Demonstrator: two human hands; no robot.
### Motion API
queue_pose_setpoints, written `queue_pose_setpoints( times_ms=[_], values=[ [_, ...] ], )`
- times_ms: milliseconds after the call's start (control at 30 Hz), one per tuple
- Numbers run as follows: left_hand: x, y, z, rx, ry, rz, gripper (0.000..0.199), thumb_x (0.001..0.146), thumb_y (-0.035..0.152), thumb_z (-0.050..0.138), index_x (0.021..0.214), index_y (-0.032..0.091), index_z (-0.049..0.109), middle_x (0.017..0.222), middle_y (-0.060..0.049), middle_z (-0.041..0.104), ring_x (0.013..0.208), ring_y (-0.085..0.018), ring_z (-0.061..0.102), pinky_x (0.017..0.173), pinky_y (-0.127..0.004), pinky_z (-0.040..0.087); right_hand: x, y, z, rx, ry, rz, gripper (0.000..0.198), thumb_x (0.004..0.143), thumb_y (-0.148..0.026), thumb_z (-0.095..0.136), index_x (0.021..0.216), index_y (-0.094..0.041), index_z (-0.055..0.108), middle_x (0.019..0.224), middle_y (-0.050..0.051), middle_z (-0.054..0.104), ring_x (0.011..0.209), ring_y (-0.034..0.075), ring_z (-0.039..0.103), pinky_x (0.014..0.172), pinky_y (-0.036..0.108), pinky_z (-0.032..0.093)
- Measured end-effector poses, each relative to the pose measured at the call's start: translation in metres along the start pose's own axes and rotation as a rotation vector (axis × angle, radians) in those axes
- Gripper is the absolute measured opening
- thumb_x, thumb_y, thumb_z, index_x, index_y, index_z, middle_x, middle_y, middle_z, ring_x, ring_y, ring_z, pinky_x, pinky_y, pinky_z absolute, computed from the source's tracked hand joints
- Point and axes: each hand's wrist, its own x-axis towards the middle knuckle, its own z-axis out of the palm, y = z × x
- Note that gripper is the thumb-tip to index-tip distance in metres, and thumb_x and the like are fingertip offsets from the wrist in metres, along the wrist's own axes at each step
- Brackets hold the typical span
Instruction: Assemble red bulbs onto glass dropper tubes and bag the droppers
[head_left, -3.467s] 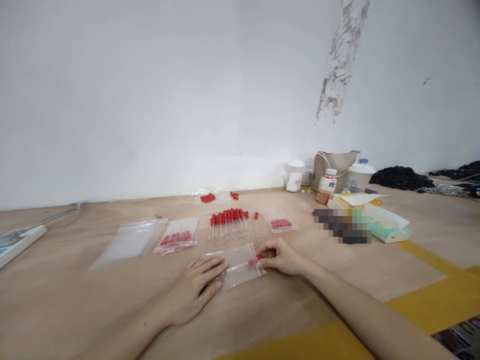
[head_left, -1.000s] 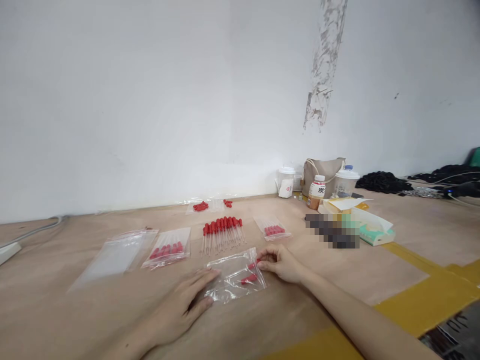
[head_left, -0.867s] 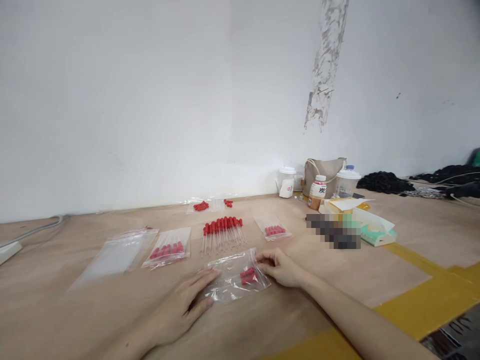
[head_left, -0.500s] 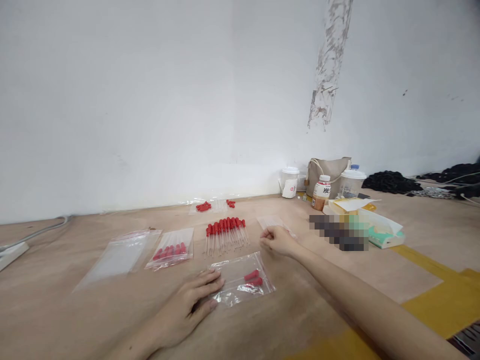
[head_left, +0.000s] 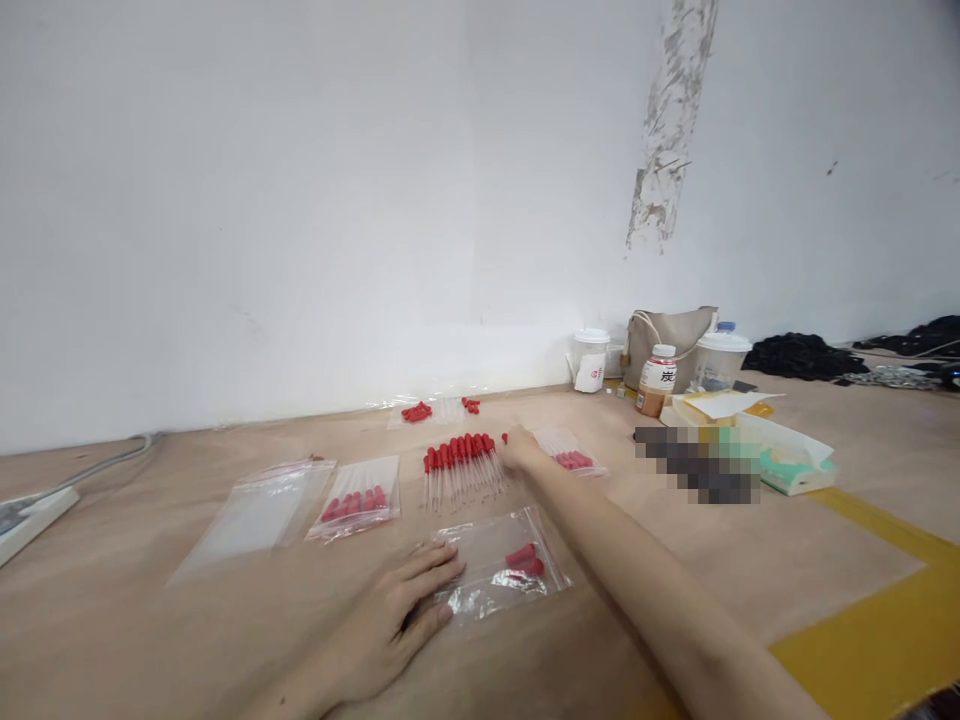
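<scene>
My left hand lies flat with fingers spread, its fingertips on the left edge of a clear zip bag. Two red rubber bulbs show inside that bag. My right hand is at the right end of a row of droppers with red bulbs and clear stems. Its fingers are closed at a dropper, whose red bulb shows just beyond them; the stem is hidden. Behind my right forearm lies a filled bag of droppers.
Another filled bag and a flat clear bag lie to the left. At the back is a bag with small red pieces. Cups, a bottle, a pouch and a tissue pack stand right. A power strip is far left.
My right hand has moved left and slightly away from me, from beside the right-hand filled bag to the end of the dropper row. My left hand stays on the bag. The view has shifted slightly.
</scene>
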Motion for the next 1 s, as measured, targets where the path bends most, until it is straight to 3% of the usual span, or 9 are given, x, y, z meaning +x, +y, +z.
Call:
queue_pose_setpoints(
  times_ms=[133, 233, 367, 600, 700, 833, 1000],
  values=[
    [0.001, -0.001, 0.000, 0.015, -0.009, 0.007, 0.039, 0.088, 0.038, 0.037, 0.126, 0.032, 0.037, 0.133, 0.002, 0.037, 0.122, -0.020, 0.032, 0.101, -0.041, 0.029, -0.021, 0.012, -0.029, 0.068, 0.074, 0.048, 0.046, 0.067, -0.010, 0.051, 0.112, -0.007, 0.042, 0.084, 0.014, 0.061, 0.079, 0.022, 0.059, 0.065, 0.027, 0.043],
    [0.001, -0.002, 0.001, 0.007, 0.005, 0.025, 0.039, 0.088, 0.037, 0.037, 0.126, 0.032, 0.037, 0.133, 0.002, 0.036, 0.123, -0.020, 0.031, 0.101, -0.042, 0.029, -0.053, 0.029, -0.054, 0.171, 0.115, 0.036, 0.055, 0.073, -0.016, 0.043, 0.124, -0.012, 0.023, 0.071, 0.003, 0.058, 0.058, 0.014, 0.057, 0.053, 0.024, 0.043],
    [0.002, -0.002, 0.001, -0.005, 0.004, 0.037, 0.038, 0.088, 0.036, 0.037, 0.126, 0.032, 0.038, 0.134, 0.002, 0.036, 0.123, -0.021, 0.031, 0.101, -0.043, 0.028, -0.096, 0.048, -0.065, 0.634, 0.185, 0.021, 0.051, 0.069, -0.023, 0.047, 0.115, -0.018, 0.026, 0.061, -0.007, 0.047, 0.042, 0.009, 0.049, 0.040, 0.021, 0.039],
    [0.003, 0.000, 0.000, 0.000, 0.003, 0.054, 0.037, 0.088, 0.035, 0.037, 0.126, 0.032, 0.038, 0.133, 0.001, 0.036, 0.123, -0.021, 0.030, 0.102, -0.045, 0.023, -0.122, 0.055, -0.048, 0.856, 0.246, 0.069, 0.046, 0.064, -0.026, 0.056, 0.102, -0.023, 0.031, 0.065, -0.007, 0.046, 0.047, 0.010, 0.052, 0.042, 0.022, 0.045],
    [0.003, 0.001, -0.001, 0.030, -0.012, 0.054, 0.038, 0.089, 0.034, 0.036, 0.126, 0.032, 0.037, 0.134, 0.001, 0.035, 0.124, -0.021, 0.029, 0.103, -0.044, 0.021, -0.127, 0.049, -0.043, 0.979, 0.180, 0.119, 0.043, 0.064, -0.027, 0.059, 0.097, -0.023, 0.033, 0.062, -0.008, 0.047, 0.050, 0.010, 0.054, 0.049, 0.025, 0.049],
    [0.001, 0.002, 0.000, 0.049, -0.015, 0.023, 0.041, 0.089, 0.037, 0.035, 0.129, 0.033, 0.030, 0.135, 0.002, 0.033, 0.124, -0.021, 0.028, 0.102, -0.044, 0.023, -0.137, 0.039, -0.039, 1.084, -0.014, 0.154, 0.034, 0.065, -0.034, 0.060, 0.087, -0.022, 0.038, 0.064, -0.005, 0.053, 0.054, 0.010, 0.057, 0.056, 0.025, 0.049],
    [0.000, 0.003, 0.000, 0.036, 0.031, 0.008, 0.048, 0.088, 0.037, 0.037, 0.133, 0.033, 0.020, 0.136, 0.002, 0.031, 0.122, -0.022, 0.031, 0.101, -0.043, 0.026, -0.145, 0.037, -0.041, 0.864, -0.245, 0.069, 0.032, 0.063, -0.042, 0.062, 0.078, -0.017, 0.049, 0.053, -0.006, 0.052, 0.035, 0.004, 0.042, 0.034, 0.016, 0.032]
  ],
)
